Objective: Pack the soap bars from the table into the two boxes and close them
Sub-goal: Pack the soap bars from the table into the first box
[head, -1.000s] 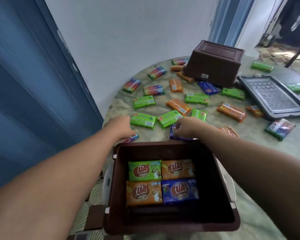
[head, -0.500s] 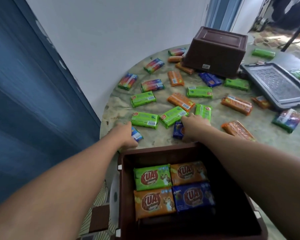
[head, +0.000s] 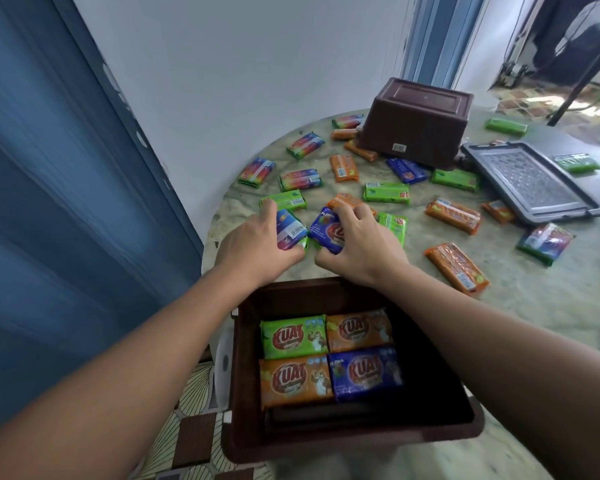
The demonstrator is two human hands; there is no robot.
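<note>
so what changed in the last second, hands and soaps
Both hands have lifted their bars: the left hand grips a multicolour soap bar, the right hand a blue soap bar, brought together above the table. The four bars in the open box stayed put.

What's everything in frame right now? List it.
open box: one, brown, near table edge
packed soap bars: four, one green, two orange, one blue, flat inside open box
upturned box: one, brown, far side of table
lid: one, grey, right of upturned box
loose soap bars: roughly twenty, green, orange, blue, rainbow, scattered on table
table: one, marbled green, round
door: one, blue, left
left hand: grips a blue-rainbow bar
right hand: grips a blue bar
</note>
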